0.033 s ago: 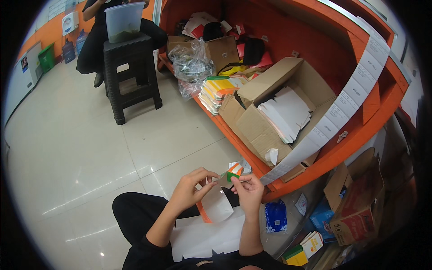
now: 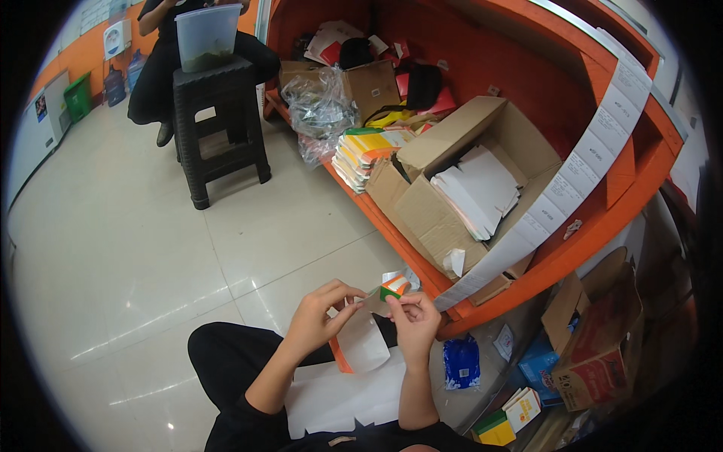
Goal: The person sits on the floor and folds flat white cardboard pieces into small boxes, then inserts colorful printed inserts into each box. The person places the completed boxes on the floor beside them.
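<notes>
Both my hands hold one flat, unfolded small carton [image 2: 367, 337], white inside with orange and green print. My left hand [image 2: 316, 320] pinches its upper left flap. My right hand [image 2: 413, 324] grips the upper right end, where the green and orange part [image 2: 394, 287] sticks up. The carton hangs over my lap, above white sheets [image 2: 339, 395] lying on my dark trousers. I sit on a pale tiled floor next to an orange shelf [image 2: 527, 275].
An open cardboard box [image 2: 422, 211] of white flat cartons lies on the orange shelf, beside a stack of coloured flat cartons [image 2: 365, 151] and a plastic bag [image 2: 320, 105]. A black stool [image 2: 222, 124] with a plastic tub stands far left; another person sits behind it. Boxes and packets [image 2: 595, 354] lie lower right.
</notes>
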The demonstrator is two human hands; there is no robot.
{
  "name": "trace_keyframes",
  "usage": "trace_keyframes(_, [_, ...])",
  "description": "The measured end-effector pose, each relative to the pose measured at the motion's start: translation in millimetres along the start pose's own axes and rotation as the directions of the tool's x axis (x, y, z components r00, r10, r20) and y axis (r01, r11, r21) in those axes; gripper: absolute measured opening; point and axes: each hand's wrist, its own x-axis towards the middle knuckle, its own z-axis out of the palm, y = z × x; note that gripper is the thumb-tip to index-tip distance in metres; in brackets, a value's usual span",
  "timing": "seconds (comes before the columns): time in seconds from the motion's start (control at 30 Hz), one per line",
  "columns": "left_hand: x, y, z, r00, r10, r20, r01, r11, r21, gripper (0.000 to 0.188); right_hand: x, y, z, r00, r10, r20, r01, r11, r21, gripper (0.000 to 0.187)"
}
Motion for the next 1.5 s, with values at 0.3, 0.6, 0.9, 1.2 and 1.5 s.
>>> trace_keyframes(0.3, [0, 5, 18, 0.970, 0.097, -0.225, -0.102, 0.995, -0.010, 0.010, -8, 16, 18, 0.867, -0.489, 0.093, 0.497, 0.849, -0.177, 0.008])
trace_keyframes(0.6, [0, 8, 15, 0.982, 0.066, -0.179, -0.093, 0.985, -0.148, 0.012, -9, 21, 10, 0.959, -0.266, 0.094, 0.239, 0.943, 0.232, 0.009])
trace_keyframes(0.9, [-4, 11, 14, 0.979, 0.102, -0.175, -0.113, 0.992, -0.049, 0.016, -5, 20, -1, 0.895, -0.415, 0.160, 0.416, 0.909, 0.035, 0.013])
trace_keyframes(1.2, [-3, 13, -5, 0.970, 0.202, 0.133, -0.169, 0.960, -0.224, 0.014, -3, 0, -25, 0.901, -0.245, 0.357, 0.168, 0.958, 0.232, 0.024])
trace_keyframes(1.5, [-9, 16, 0, 0.983, 0.022, 0.181, 0.072, 0.868, -0.492, 0.040, -10, 1, -24, 0.831, -0.161, 0.532, -0.050, 0.931, 0.361, 0.022])
